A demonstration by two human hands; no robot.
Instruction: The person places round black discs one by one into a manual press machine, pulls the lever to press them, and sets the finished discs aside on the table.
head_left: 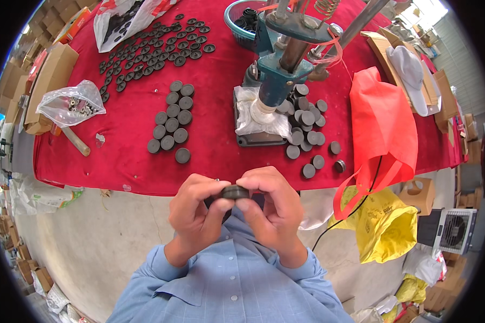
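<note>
Gripping a small dark round disc [235,191] at lower centre of the frame, the left hand [199,211] and right hand [272,207] are pinching it together, below the red table [129,156]

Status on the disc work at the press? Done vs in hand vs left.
Looks done: dark discs in neat rows left of the press. In hand: one dark disc, pinched between left hand and right hand at the table edge. Probably left: loose discs right of the press and flat rings further back.
</note>
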